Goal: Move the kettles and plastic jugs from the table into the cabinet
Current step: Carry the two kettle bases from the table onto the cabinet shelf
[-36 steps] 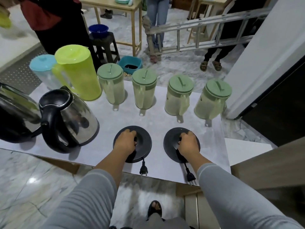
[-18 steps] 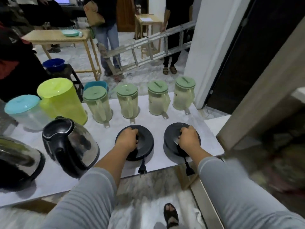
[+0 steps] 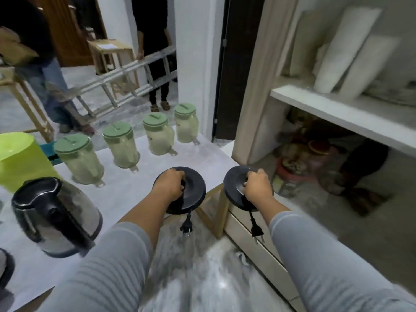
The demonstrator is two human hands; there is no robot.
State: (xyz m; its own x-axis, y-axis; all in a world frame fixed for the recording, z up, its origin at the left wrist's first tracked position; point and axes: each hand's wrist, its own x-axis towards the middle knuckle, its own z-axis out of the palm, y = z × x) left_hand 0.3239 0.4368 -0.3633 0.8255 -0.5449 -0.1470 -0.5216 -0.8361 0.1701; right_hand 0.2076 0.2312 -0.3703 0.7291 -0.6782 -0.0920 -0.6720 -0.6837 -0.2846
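The person holds two round black kettle bases, one in each hand. The left hand (image 3: 168, 185) is closed on the left kettle base (image 3: 183, 191), which is over the near edge of the white table (image 3: 126, 194). Its black cord hangs down with the plug (image 3: 185, 228) at the end. The right hand (image 3: 257, 188) is closed on the right kettle base (image 3: 242, 189). This one is off the table, in the air beside the open cabinet (image 3: 337, 109). Its plug (image 3: 257, 231) hangs down too.

A shiny steel kettle (image 3: 56, 216) with a black lid and handle stands on the table, to the left of the left hand and well apart from it. Behind it stands a big lime-green jug (image 3: 20, 158). Four clear plastic jugs with green lids (image 3: 122, 147) stand in a row along the far side of the table, beyond both hands.

The cabinet has a white shelf (image 3: 337, 113) with white rolls on top. Things under the shelf are too blurry to tell.
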